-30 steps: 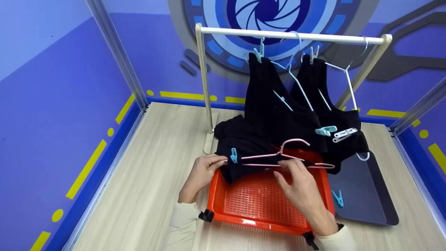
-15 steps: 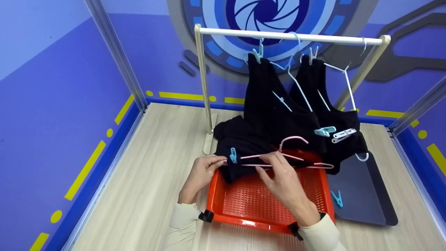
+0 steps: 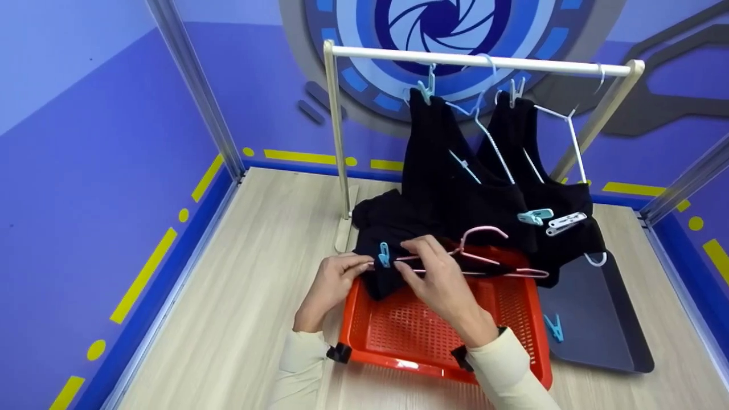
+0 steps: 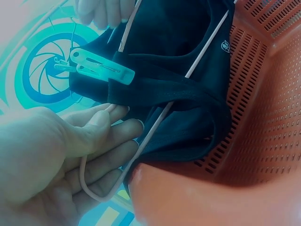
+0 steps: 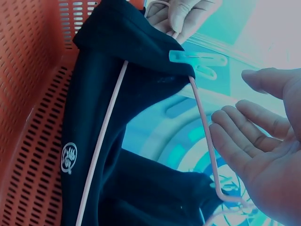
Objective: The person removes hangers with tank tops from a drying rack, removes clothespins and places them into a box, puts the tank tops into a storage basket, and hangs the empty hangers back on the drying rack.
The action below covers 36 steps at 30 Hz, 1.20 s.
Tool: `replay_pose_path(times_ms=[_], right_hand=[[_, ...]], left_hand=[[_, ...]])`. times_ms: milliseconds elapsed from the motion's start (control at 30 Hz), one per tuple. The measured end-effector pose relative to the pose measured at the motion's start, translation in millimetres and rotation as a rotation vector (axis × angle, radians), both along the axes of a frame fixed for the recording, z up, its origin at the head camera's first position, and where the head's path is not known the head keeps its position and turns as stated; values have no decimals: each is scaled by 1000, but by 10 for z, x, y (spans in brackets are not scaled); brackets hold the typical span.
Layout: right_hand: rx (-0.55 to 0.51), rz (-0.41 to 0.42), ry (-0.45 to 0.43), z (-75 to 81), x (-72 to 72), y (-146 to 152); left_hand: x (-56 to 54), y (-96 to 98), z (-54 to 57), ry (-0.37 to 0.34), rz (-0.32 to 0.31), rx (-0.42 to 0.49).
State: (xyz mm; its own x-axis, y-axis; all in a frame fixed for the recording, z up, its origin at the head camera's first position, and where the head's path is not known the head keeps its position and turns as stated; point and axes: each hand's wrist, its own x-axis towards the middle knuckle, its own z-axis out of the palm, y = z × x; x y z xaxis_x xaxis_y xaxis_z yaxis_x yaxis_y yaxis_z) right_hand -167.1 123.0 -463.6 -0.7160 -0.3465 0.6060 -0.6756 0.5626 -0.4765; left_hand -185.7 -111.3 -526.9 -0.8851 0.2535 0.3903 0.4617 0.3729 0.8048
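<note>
My left hand (image 3: 333, 283) pinches the left end of a pink clothes hanger (image 3: 484, 228) between thumb and forefinger. A black garment (image 4: 164, 82) is folded over the hanger's left part, and a small printed mark shows on it. A light blue clothespin (image 3: 384, 255) clips the cloth close to my left fingertips. My right hand (image 3: 441, 282) is just right of this clothespin, above the basket. In the right wrist view its fingers (image 5: 235, 134) are spread and hold nothing, close beside the hanger's arm; whether they touch it I cannot tell.
Below the hanger stands a red perforated basket (image 3: 398, 362). A grey tray (image 3: 589, 319) with a blue clothespin (image 3: 553, 328) lies to its right. Behind, a rack with a white bar (image 3: 398, 53) carries black tops (image 3: 433, 154) on hangers, with clothespins on them.
My right hand has slid left along the hanger, from its middle past the hook towards the clothespin. My left hand keeps its pinch at the same end.
</note>
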Motion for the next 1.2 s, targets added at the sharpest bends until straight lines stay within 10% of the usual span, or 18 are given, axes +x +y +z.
replay_pose_path(times_ms=[667,1200], right_hand=[[87,40,-113,-138,-159,-292],[-67,34,-176,-146,-194,-344]], left_hand=[[34,-9,-16,-12,-13,-36],[6,-25,-15,19,-7,-32]])
